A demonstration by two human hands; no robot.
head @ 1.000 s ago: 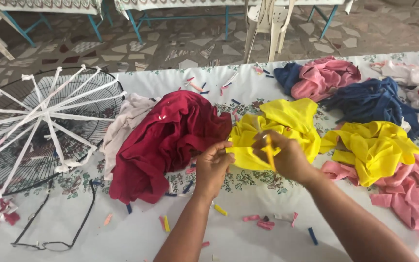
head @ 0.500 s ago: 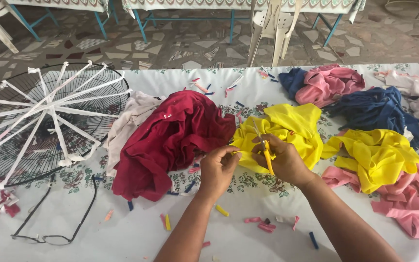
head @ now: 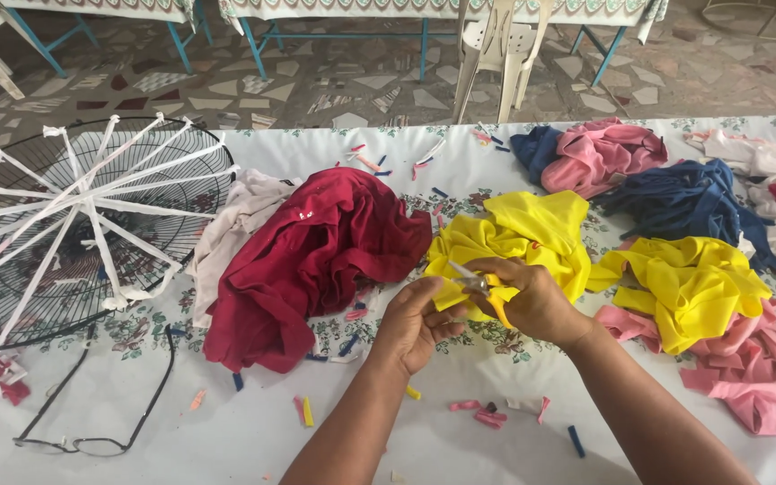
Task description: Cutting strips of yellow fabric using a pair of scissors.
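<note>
Two hands are working at the middle of the frame on a yellow cloth (head: 523, 238) that is lying bunched on the tabletop (head: 253, 431), between a dark red garment (head: 316, 260) to its left and a second yellow piece (head: 689, 287) to its right. The right hand (head: 532, 301) is closing its grip around yellow-handled scissors (head: 482, 289); half a second ago the handles were standing upright above the knuckles, and now the blades are pointing left and lying nearly level, their tips meeting the cloth's lower edge. The left hand (head: 415, 323) is pinching that edge, its grip clamped on a fold just below the blades, a little lower in the frame than before. Judging by this, the scissors are being brought to the fabric for a cut rather than merely held.

Small cut scraps (head: 482, 415) in pink, yellow and blue are lying scattered near the wrists. Farther out, a pink garment (head: 604, 153) and a navy one (head: 684, 193) are resting at upper right, a wire fan guard (head: 74, 224) wrapped with white strips is sitting at left, and spectacles (head: 92, 422) are lying at lower left.
</note>
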